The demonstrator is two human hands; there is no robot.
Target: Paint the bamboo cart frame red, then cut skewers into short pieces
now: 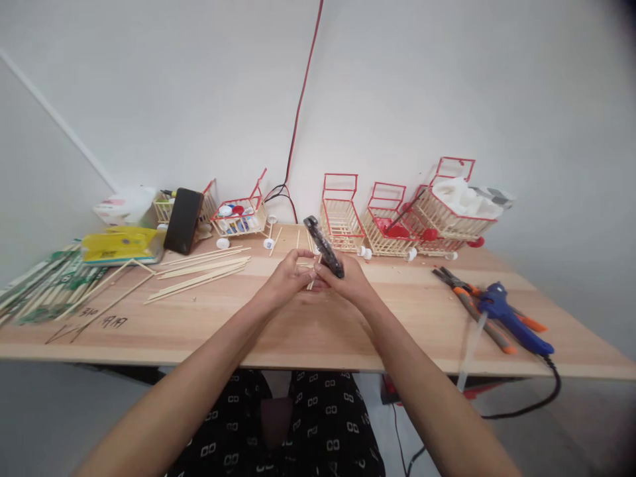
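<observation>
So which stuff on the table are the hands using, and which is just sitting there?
In use:
right hand holding a dark tool
left hand pinching thin sticks

Just lying about:
loose sticks
little red-rimmed carts
blue glue gun
orange-handled pliers
yellow packet
black phone
</observation>
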